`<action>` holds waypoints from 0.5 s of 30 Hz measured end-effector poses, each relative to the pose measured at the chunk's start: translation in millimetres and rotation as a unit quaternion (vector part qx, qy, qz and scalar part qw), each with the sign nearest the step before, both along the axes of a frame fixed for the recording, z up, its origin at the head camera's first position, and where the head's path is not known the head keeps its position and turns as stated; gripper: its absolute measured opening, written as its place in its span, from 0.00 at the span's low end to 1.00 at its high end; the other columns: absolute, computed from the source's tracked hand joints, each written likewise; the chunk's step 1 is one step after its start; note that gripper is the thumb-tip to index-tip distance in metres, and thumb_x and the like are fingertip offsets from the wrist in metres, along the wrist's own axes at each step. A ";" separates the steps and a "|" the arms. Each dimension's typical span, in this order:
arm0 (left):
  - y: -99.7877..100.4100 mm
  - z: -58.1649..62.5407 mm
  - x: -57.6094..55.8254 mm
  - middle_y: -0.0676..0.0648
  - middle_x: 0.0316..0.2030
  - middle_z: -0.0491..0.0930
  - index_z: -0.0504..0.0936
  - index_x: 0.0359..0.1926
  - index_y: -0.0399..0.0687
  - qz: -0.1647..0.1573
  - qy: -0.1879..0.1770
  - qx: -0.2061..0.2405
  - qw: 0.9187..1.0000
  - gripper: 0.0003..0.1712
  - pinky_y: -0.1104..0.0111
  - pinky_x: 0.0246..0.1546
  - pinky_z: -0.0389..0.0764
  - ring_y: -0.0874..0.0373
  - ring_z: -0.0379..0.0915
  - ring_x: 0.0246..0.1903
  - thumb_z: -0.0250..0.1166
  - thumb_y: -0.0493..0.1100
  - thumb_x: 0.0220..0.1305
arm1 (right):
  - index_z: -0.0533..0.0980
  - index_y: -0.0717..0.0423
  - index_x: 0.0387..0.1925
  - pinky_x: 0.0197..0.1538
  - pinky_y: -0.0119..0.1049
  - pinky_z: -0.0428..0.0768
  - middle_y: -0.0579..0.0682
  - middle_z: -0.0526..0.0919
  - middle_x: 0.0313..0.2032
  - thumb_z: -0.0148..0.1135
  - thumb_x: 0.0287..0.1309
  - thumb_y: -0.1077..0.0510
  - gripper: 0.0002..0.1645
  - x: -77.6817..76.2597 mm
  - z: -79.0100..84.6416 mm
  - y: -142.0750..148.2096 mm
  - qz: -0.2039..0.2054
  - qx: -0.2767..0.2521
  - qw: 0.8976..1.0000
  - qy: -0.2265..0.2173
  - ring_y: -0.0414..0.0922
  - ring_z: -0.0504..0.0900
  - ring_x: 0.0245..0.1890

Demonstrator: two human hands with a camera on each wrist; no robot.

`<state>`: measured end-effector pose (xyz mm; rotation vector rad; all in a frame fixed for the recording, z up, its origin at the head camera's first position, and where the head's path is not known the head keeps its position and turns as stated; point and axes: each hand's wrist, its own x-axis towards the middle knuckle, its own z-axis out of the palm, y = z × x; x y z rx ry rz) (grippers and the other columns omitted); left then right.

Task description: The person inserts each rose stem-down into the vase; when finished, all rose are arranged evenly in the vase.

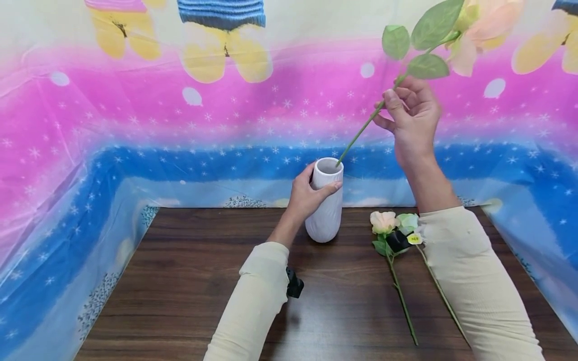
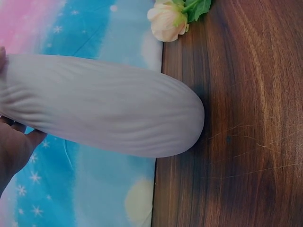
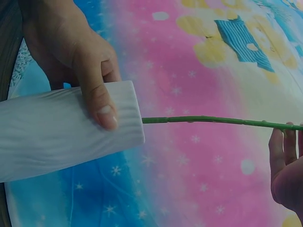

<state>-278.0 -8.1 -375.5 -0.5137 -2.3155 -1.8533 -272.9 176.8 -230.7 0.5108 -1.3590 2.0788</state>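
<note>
A white ridged vase stands near the back of the table, gripped around its upper part by my left hand. Above and to its right, my right hand pinches the green stem of an artificial peach rose. The stem slants down, and its lower end is inside the vase mouth. In the right wrist view the stem runs from the vase rim to the right fingers. The left wrist view shows the vase's rounded base at the table; most of the left hand is cut off there.
Right of the vase, another peach rose and a pale green-white flower lie on the dark wooden table. My right sleeve and a black wrist device partly cover them. A patterned cloth hangs behind and along the sides.
</note>
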 end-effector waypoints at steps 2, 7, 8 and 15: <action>0.2 -0.3 0.1 0.44 0.62 0.78 0.68 0.73 0.50 -0.002 -0.001 0.001 1.000 0.40 0.53 0.60 0.81 0.49 0.78 0.60 0.74 0.46 0.62 | 0.82 0.50 0.40 0.32 0.34 0.88 0.46 0.83 0.29 0.62 0.65 0.70 0.11 -0.7 -1.8 -1.3 -0.002 0.006 1.000 -0.001 0.40 0.87 0.29; 0.3 -0.1 0.1 0.44 0.62 0.78 0.68 0.73 0.50 -0.001 -0.003 0.004 1.000 0.40 0.53 0.60 0.81 0.49 0.78 0.60 0.74 0.46 0.62 | 0.82 0.48 0.40 0.32 0.34 0.88 0.45 0.83 0.30 0.63 0.65 0.69 0.12 -2.5 -6.1 -4.4 0.004 0.013 1.000 -0.009 0.40 0.87 0.29; 0.3 -0.1 0.1 0.44 0.62 0.78 0.69 0.73 0.50 -0.001 -0.004 0.004 1.000 0.40 0.53 0.60 0.81 0.49 0.78 0.60 0.74 0.46 0.62 | 0.82 0.48 0.40 0.32 0.34 0.88 0.45 0.84 0.30 0.63 0.65 0.69 0.12 -2.8 -7.0 -5.0 0.005 0.015 1.000 -0.011 0.40 0.87 0.30; 0.2 -0.1 -0.1 0.44 0.61 0.78 0.69 0.72 0.50 0.000 -0.002 0.001 1.000 0.40 0.52 0.59 0.81 0.49 0.78 0.60 0.74 0.47 0.62 | 0.82 0.51 0.41 0.33 0.34 0.88 0.46 0.85 0.30 0.63 0.65 0.69 0.11 -2.7 -14.1 -8.5 0.007 0.033 0.999 -0.022 0.39 0.87 0.31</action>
